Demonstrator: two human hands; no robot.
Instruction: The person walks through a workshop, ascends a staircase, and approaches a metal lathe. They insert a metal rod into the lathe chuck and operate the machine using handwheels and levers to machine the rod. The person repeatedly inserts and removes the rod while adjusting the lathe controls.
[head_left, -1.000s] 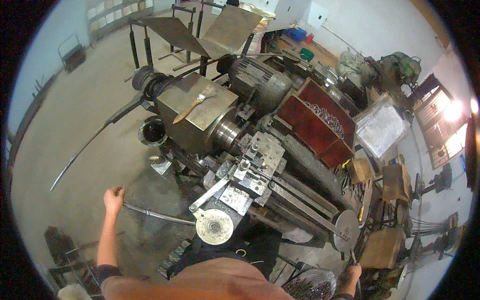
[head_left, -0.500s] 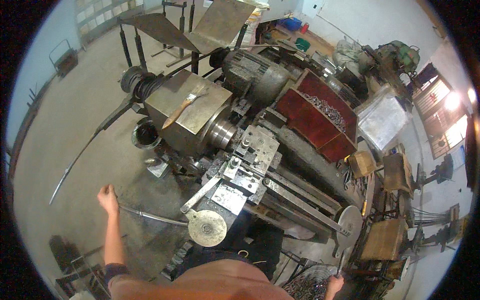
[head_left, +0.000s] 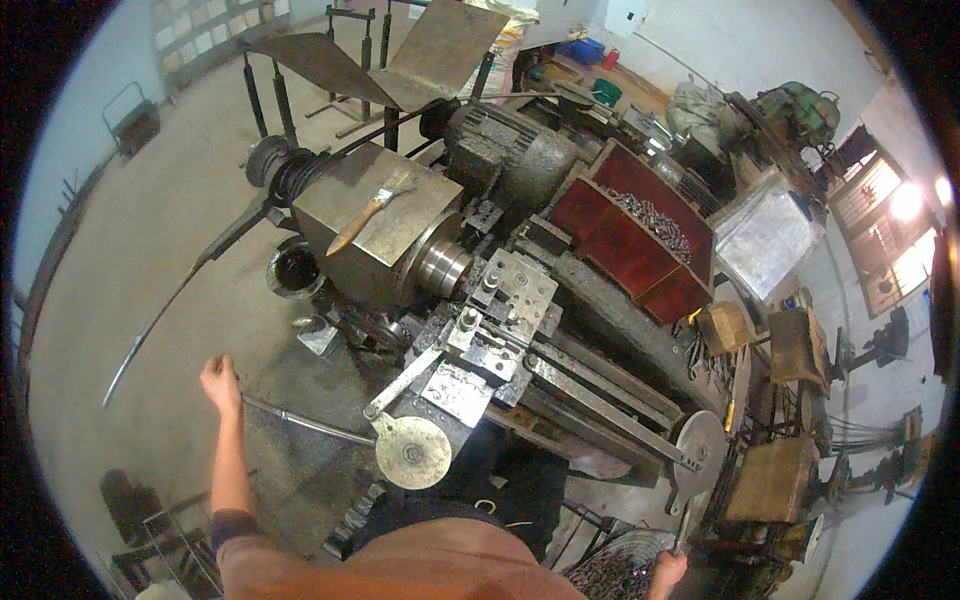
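Observation:
My left hand (head_left: 221, 382) is closed at the outer end of a long metal lever (head_left: 310, 424), left of the lathe-like machine. The lever runs right to a round metal disc (head_left: 412, 453) at the machine's front. At the lower right, my right hand (head_left: 668, 572) is wrapped round a thin handle (head_left: 682, 530) below a grey handwheel (head_left: 700, 442). Between the hands lies the oily tool slide (head_left: 512, 300) with its bolts and clamp arm (head_left: 402, 385). The bare spindle nose (head_left: 443, 268) faces the slide. Small parts held inside either grip are not visible.
A wooden-handled brush (head_left: 362, 222) lies on the headstock (head_left: 330, 195). Behind are a motor (head_left: 520, 140) and a red tray (head_left: 610, 225) of small metal pieces. A wire basket (head_left: 625, 560) of parts stands beside my right hand. Another long lever (head_left: 150, 330) sticks out left.
My left hand and the lever have moved slightly away from me. My right hand stays on its handle. The whole view has shifted a little.

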